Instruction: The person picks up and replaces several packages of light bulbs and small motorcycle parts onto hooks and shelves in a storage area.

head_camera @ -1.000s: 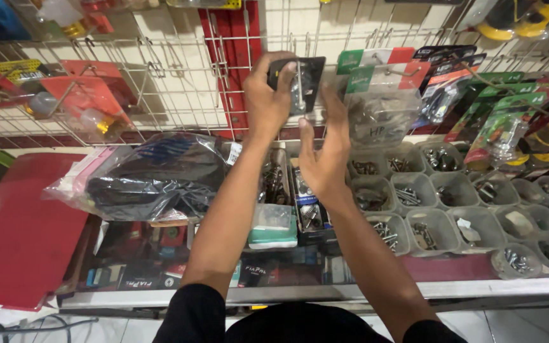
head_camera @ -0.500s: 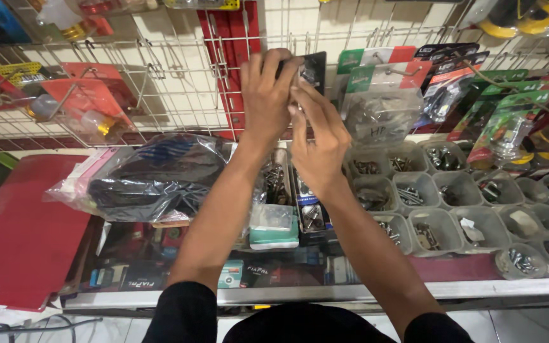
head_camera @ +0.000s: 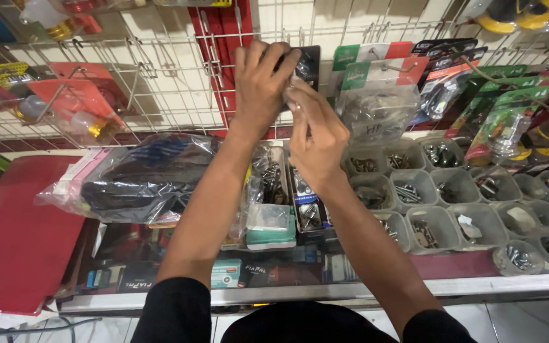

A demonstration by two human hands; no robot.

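Both hands are raised to the white wire grid wall [head_camera: 160,95]. My left hand [head_camera: 258,86] and my right hand [head_camera: 316,130] grip a small dark blister pack [head_camera: 306,63] from both sides, right against the grid. The fingers hide most of the pack; only its dark upper right corner shows. Just right of it hangs a clear bag with a green and red header card [head_camera: 376,105].
A glass counter [head_camera: 351,292] holds a grid of clear cups with screws and small metal parts [head_camera: 440,197], several small boxes [head_camera: 271,225], and a black item in a plastic bag [head_camera: 141,178]. A red board [head_camera: 17,248] lies left. Packaged goods hang at right [head_camera: 497,114].
My right hand rose from below the pack and closed in beside the left hand, so that both now hold the pack against the grid.
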